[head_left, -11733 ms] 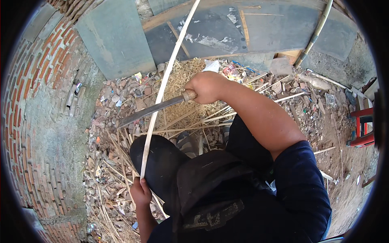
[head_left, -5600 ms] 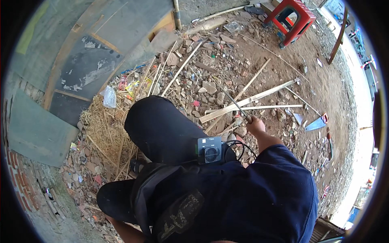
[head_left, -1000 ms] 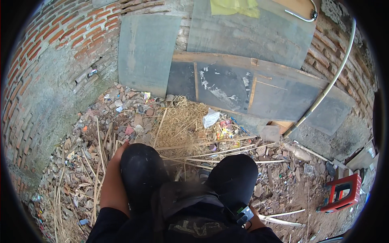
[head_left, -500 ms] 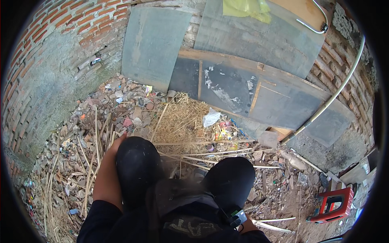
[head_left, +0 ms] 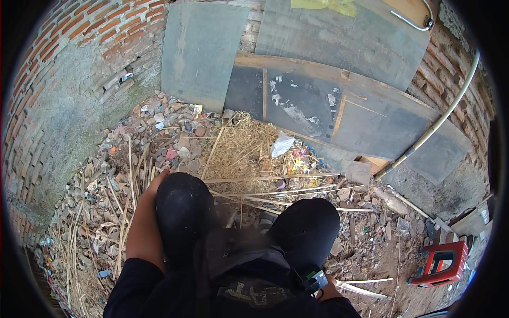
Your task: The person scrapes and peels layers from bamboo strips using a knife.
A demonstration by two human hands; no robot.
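My left hand (head_left: 159,179) is beside my left knee (head_left: 183,204), its fingers mostly hidden behind the knee. Whether it grips anything is not visible. Around it lie thin pale bamboo-like strips (head_left: 131,175) on stony rubble. My right hand (head_left: 331,289) shows only partly at my right hip, behind a small grey device (head_left: 317,280) on my clothing. Its fingers are out of sight. Close to that hand, two pale split strips (head_left: 366,289) rest on the ground. More long strips (head_left: 260,201) cross in front of my knees, next to a heap of straw-like shavings (head_left: 241,151).
A red plastic stool (head_left: 441,264) stands at the right. Grey boards (head_left: 204,58) lean on the far brick wall, with a long pole (head_left: 424,143) slanting across. Litter and a clear plastic bag (head_left: 282,144) lie by the shavings. Another brick wall (head_left: 58,100) rises at left.
The view has shifted slightly, moving the scene a little right and up. A bit more of my right hand shows beside the device. My left hand stays by the knee.
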